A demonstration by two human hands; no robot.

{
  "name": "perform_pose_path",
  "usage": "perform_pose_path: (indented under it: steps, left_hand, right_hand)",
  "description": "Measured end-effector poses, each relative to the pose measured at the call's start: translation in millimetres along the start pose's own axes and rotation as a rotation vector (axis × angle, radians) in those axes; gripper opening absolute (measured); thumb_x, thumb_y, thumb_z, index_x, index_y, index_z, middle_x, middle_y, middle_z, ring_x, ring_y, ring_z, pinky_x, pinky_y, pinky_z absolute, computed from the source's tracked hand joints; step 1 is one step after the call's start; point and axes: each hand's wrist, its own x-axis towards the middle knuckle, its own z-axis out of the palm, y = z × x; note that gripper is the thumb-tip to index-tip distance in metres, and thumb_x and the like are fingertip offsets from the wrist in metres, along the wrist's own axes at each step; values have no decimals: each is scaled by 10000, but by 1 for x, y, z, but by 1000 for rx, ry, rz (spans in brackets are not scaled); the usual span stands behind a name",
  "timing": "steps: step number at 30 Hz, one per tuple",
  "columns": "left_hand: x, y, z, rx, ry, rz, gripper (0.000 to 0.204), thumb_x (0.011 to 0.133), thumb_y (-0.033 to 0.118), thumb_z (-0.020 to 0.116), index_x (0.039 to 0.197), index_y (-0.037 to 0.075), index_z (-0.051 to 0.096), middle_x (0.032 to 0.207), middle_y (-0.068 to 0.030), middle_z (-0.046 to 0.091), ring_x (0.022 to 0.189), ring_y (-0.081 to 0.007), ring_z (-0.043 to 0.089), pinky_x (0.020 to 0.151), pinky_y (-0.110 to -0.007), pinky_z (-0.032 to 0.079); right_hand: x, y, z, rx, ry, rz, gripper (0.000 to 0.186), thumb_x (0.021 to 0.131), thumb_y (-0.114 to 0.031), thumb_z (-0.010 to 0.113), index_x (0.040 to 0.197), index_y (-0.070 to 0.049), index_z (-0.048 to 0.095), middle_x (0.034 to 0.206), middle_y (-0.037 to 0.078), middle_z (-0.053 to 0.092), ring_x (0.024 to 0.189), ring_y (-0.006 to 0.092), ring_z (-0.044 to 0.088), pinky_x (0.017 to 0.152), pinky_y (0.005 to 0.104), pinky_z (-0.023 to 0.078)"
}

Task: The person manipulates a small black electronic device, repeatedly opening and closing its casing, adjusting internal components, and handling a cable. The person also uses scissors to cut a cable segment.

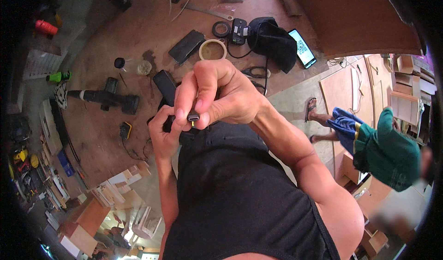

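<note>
In front of my chest, my right hand (226,94) pinches a small black plug (193,116) with an oval metal end between thumb and fingertips. A thin yellow bit shows just under the plug. Close beside it on the left, my left hand (165,130) is curled, its fingers drawn together against something dark. What the left hand holds is mostly hidden behind the fingers. A black oblong object (164,83) lies on the table just beyond both hands.
On the wooden table (99,144) are a dark slab (187,47), tape rolls (212,59), a black boxy device (238,31), black cloth (272,41), a lit phone (302,48), a dark power tool (106,99) and a jar (144,67). A person in green (387,149) stands at right.
</note>
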Motion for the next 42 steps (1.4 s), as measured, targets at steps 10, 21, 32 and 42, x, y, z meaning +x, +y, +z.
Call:
perform_pose_path:
  steps: [10,21,32,42]
  left_hand:
    - [-2,6,0,50,-4,-8,213,938,217,767,990,12,736,853,-58,699,813,-152,652,781,-307,503]
    - [-1,13,1,47,-12,-25,188,951,207,760,984,23,745,861,-42,700,822,-137,643,782,-301,493]
    - [-13,-9,-29,-208,-2,-49,527,859,483,760,1041,-8,703,890,-77,690,809,-166,671,752,-297,501]
    - [1,-22,-33,-443,-23,212,422,848,418,709,908,0,697,747,-118,743,661,-163,586,731,-359,401]
  right_hand:
    - [0,11,-1,219,2,-63,167,966,21,781,1008,-47,635,1188,197,743,1117,272,742,931,390,628]
    - [-1,12,1,287,4,-53,161,999,-18,761,1049,-58,613,1204,188,740,1134,262,740,929,392,632]
    - [-5,-37,21,-215,-194,153,207,938,-25,829,1116,7,730,1085,168,759,919,247,743,786,354,593]
    - [-34,-24,59,-577,-349,301,103,1032,-90,730,1037,11,755,934,125,685,821,282,710,692,367,548]
